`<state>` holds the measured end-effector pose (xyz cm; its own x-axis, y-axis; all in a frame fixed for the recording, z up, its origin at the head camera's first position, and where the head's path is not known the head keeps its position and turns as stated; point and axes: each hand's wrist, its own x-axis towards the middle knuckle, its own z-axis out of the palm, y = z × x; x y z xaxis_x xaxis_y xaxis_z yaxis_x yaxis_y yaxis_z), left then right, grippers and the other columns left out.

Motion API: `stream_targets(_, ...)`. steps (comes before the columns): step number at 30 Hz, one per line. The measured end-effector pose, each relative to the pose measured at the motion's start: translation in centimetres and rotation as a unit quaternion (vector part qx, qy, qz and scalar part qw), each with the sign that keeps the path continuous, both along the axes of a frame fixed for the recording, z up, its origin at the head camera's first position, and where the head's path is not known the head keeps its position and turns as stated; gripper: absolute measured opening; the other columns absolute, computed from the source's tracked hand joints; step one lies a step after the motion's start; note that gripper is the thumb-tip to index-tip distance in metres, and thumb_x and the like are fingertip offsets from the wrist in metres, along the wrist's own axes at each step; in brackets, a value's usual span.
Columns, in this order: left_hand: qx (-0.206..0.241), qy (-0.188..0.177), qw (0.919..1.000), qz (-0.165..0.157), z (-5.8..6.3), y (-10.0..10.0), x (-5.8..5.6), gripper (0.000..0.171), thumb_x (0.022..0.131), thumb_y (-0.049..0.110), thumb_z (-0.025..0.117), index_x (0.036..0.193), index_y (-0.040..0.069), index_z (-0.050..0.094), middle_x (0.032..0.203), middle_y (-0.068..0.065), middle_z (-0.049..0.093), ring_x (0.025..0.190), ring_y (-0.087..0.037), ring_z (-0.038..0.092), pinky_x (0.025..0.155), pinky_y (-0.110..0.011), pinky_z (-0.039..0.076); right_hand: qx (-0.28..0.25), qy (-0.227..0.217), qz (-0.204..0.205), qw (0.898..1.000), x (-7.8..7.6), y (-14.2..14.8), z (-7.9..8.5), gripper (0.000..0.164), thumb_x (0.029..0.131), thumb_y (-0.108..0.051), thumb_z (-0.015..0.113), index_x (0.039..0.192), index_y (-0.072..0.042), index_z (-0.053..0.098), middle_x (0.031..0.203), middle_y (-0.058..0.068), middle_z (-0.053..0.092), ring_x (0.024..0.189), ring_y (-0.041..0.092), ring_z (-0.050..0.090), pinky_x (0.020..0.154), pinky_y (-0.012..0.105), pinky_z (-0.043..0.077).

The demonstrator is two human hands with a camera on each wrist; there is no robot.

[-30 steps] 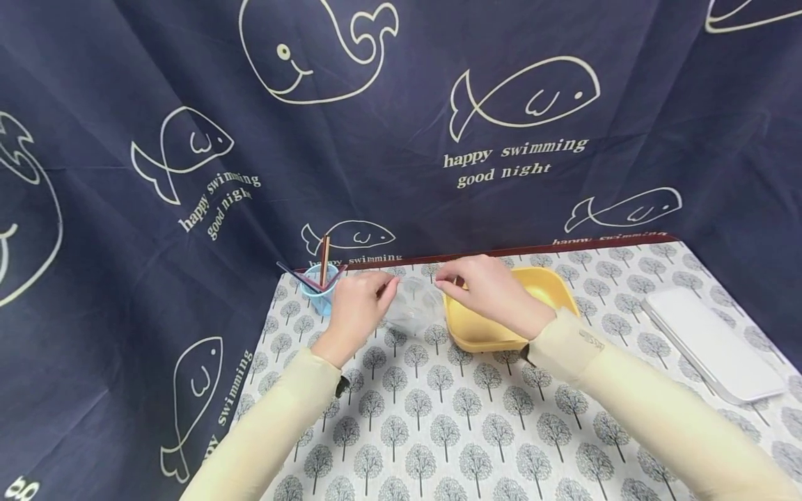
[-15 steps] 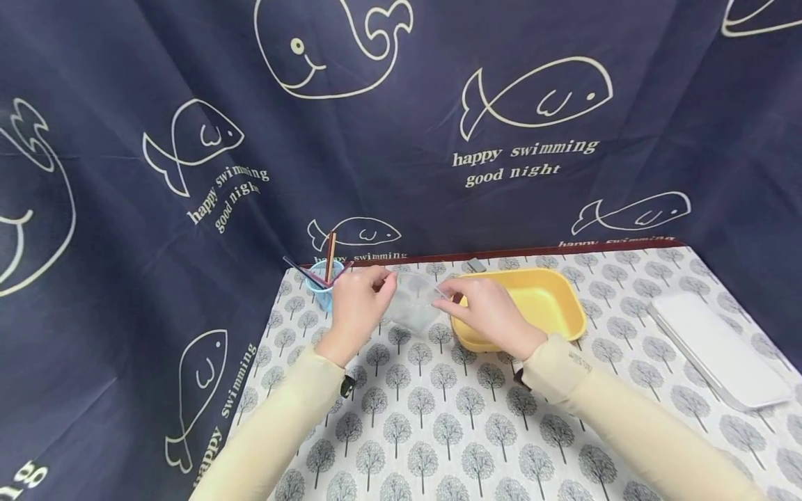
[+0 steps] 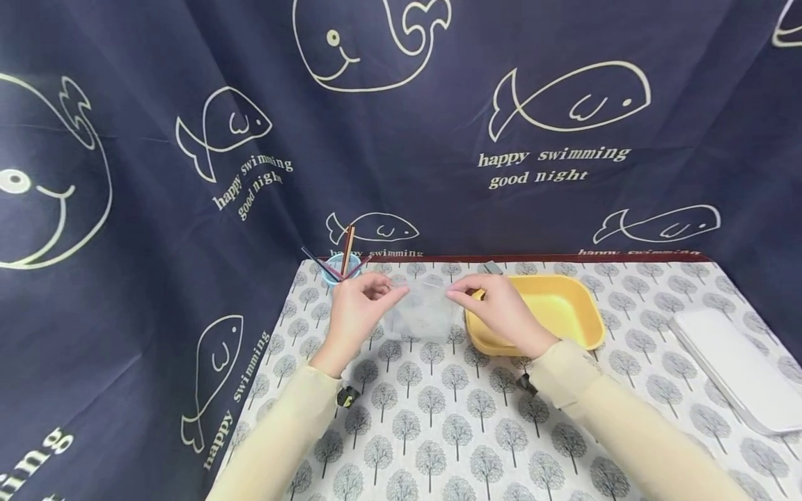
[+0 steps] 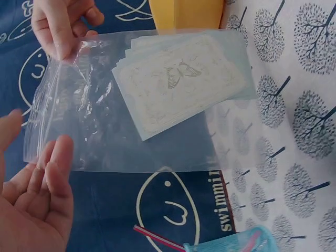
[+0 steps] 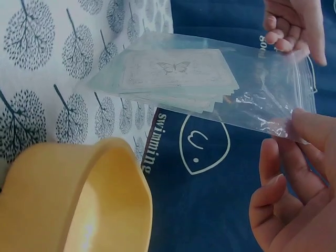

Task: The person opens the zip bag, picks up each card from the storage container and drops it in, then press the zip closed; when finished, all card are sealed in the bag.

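A clear zip bag hangs between my hands over the table. Inside it lies a fanned stack of pale cards, the top one printed with a butterfly. My right hand pinches one corner of the zip end, thumb on the near side and fingers behind. At the other corner is my left hand; its fingers touch the plastic while its thumb stands off from them. The zip strip runs along the end between the hands.
A yellow plastic basin sits just right of the bag, partly behind my right hand. A blue cup with several sticks stands back left. A white rectangular object lies far right, and a small grey item near the back edge.
The bag is spread flatter between the hands. My left thumb has moved away from its fingers. The head view has turned left, so the scene sits further right.
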<state>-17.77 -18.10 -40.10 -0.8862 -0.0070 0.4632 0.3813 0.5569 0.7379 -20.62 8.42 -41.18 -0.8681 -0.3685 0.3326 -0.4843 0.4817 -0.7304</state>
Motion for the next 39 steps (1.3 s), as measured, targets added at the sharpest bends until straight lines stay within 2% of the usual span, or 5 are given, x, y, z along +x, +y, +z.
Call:
stream_targets(5, 0.020, -0.013, 0.9996, -0.012, -0.6, 0.0, 0.4, 0.024, 0.081, 0.023, 0.092, 0.094, 0.010, 0.077, 0.080, 0.007, 0.075, 0.070, -0.009, 0.070, 0.067, -0.028, 0.059, -0.026, -0.013, 0.003, 1.000, -0.3, 0.2, 0.0, 0.016, 0.097, -0.025, 0.078, 0.106, -0.013, 0.082, 0.108, -0.001, 0.078, 0.098, 0.016, 0.071, 0.081, 0.039, 0.056)
stream_targets(15, -0.002, 0.040, 0.9992, -0.002, -2.1, -0.3, -0.3, 0.017, 0.087, 0.023, 0.087, 0.077, 0.016, 0.075, 0.065, 0.009, 0.062, 0.058, -0.012, 0.054, 0.059, -0.027, 0.048, -0.078, -0.043, 0.025, 0.996, -0.6, 0.2, -1.0, 0.014, 0.095, -0.021, 0.079, 0.107, -0.014, 0.083, 0.109, 0.000, 0.077, 0.095, 0.014, 0.069, 0.079, 0.032, 0.055)
stream_targets(21, -0.047, 0.012, 0.9988, -0.012, -2.0, -0.1, -0.7, 0.017, 0.086, 0.026, 0.086, 0.096, 0.015, 0.078, 0.094, 0.003, 0.069, 0.086, -0.016, 0.063, 0.079, -0.035, 0.051, -0.087, -0.048, 0.038, 0.994, -0.5, 0.0, -1.6, 0.014, 0.097, -0.020, 0.077, 0.108, -0.013, 0.082, 0.108, 0.001, 0.077, 0.093, 0.017, 0.069, 0.080, 0.035, 0.056)
stream_targets(26, -0.044, -0.013, 0.9959, -0.078, -1.8, 0.7, -1.0, 0.027, 0.090, 0.021, 0.083, 0.115, 0.013, 0.077, 0.112, 0.003, 0.072, 0.107, -0.015, 0.066, 0.098, -0.037, 0.051, -0.080, -0.032, 0.047, 0.995, -0.4, -0.3, -1.8, 0.013, 0.097, -0.018, 0.076, 0.109, -0.014, 0.082, 0.106, -0.002, 0.076, 0.089, 0.016, 0.067, 0.077, 0.034, 0.056)
stream_targets(39, -0.072, 0.020, 0.9922, -0.100, -1.4, 3.0, -1.3, 0.005, 0.092, 0.007, 0.078, 0.097, 0.010, 0.079, 0.094, 0.005, 0.073, 0.092, -0.010, 0.068, 0.086, -0.030, 0.055, -0.063, -0.006, 0.043, 0.997, -0.1, -1.6, -1.6, 0.015, 0.096, -0.018, 0.078, 0.109, -0.010, 0.079, 0.106, -0.002, 0.076, 0.093, 0.016, 0.066, 0.085, 0.038, 0.054)
